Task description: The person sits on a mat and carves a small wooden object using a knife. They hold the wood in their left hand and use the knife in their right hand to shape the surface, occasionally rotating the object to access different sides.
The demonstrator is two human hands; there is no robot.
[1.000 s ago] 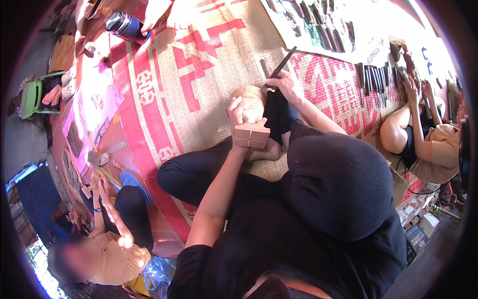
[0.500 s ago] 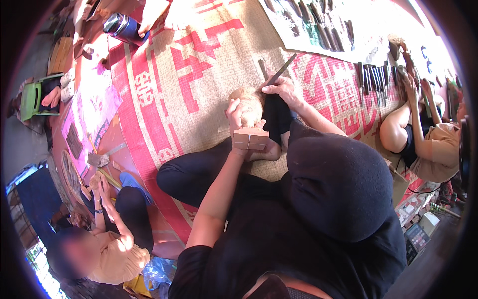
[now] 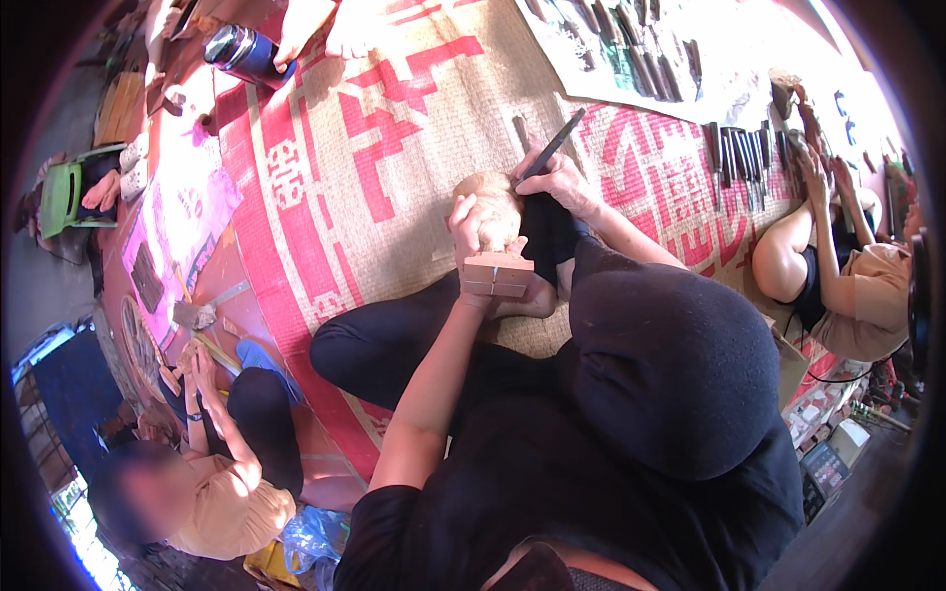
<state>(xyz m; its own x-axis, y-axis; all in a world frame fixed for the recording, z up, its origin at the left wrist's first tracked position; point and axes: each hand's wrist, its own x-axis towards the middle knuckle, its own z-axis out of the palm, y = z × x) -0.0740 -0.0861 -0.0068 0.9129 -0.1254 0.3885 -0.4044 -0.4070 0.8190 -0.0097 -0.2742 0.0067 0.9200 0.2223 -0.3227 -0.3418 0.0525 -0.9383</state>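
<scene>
Patterned mat (image 3: 424, 167) lies below. From afar I see my left grip (image 3: 467, 225) curled around a wooden carving (image 3: 501, 217); my right grip (image 3: 559, 183), forearm (image 3: 641, 241) slanting inward, pinches a dark tool (image 3: 566, 132) near it.

Carving (image 3: 503, 204) before you above the mat (image 3: 424, 167), tools (image 3: 645, 61) on a sheet (image 3: 572, 81) far right, flask (image 3: 248, 56) by the left edge

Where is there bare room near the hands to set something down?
The mat is bare between the wooden carving and the dark flask; a smaller patch lies between the right hand and the row of tools. The white sheet is crowded with more tools.
</scene>
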